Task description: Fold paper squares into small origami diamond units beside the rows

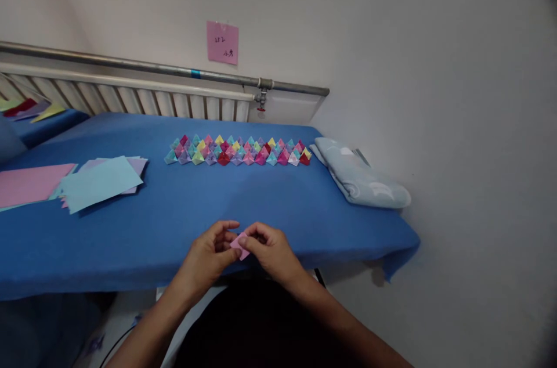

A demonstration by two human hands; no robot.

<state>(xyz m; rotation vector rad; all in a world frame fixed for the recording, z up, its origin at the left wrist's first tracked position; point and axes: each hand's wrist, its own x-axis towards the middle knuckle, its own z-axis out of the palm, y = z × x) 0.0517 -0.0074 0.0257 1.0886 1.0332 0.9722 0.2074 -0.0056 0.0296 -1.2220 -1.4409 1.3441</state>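
Note:
Near the front edge of the blue-covered table, a small folded piece of pink paper [239, 245] is held between both hands. My left hand [212, 249] pinches its left side between thumb and fingers, the index finger stretched out above it. On the opposite side, my right hand [270, 249] grips the paper with the thumb lying over its face. Further back stand several rows of small folded paper shapes [236, 154] in blue, pink, purple, yellow and red, packed side by side.
Loose light-blue and purple sheets [102, 182] lie to the left, beside pink sheets [32, 184]. A folded pale-blue blanket [359, 173] rests at the right by the wall. Behind the blue cloth [174, 217] runs a radiator [143, 100] with a pipe; a pink note [222, 43] hangs above.

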